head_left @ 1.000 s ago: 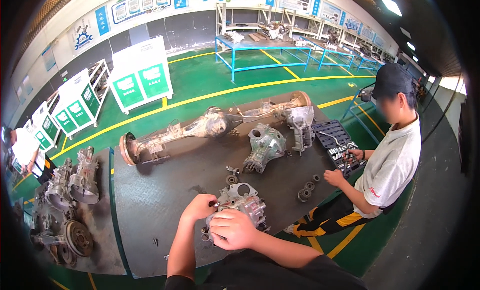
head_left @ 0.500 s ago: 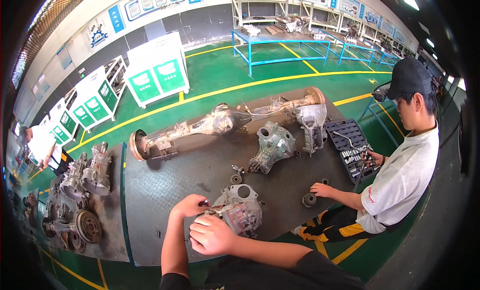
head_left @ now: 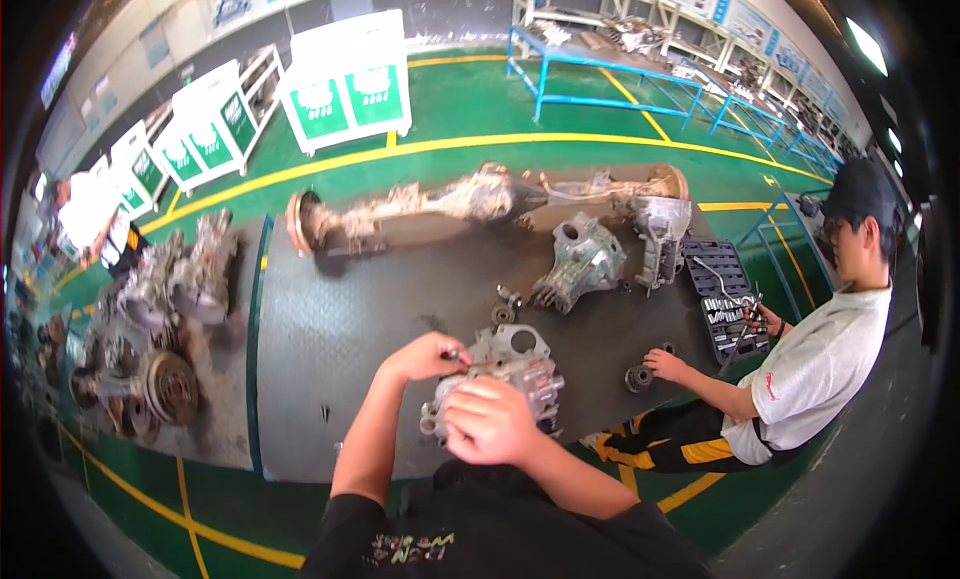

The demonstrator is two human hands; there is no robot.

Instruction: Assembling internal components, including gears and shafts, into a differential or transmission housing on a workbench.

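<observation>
A grey cast-metal gearbox housing (head_left: pixel 540 381) with a round hole in its flange sits near the table's front edge. My left hand (head_left: pixel 425 357) is at its left rear, thumb and fingers pinched around a small dark piece too small to name. Over the front of the housing, my right hand (head_left: pixel 490 419) is closed with curled fingers, its back hiding whatever it grips. Behind the housing lie a ring-shaped bearing (head_left: pixel 502 314) and a small metal part (head_left: pixel 510 295).
A long rusty axle (head_left: pixel 450 201) spans the table's back. Two more housings, a green-stained one (head_left: pixel 585 259) and a grey one (head_left: pixel 662 241), stand right of centre. A co-worker at right touches a gear (head_left: pixel 638 379) beside a socket set (head_left: pixel 722 279). Gearboxes (head_left: pixel 200 279) crowd the left table.
The whole view has shifted, with the table appearing higher and further right. My right hand has come further over the housing; my left hand stays pinched at its left rear.
</observation>
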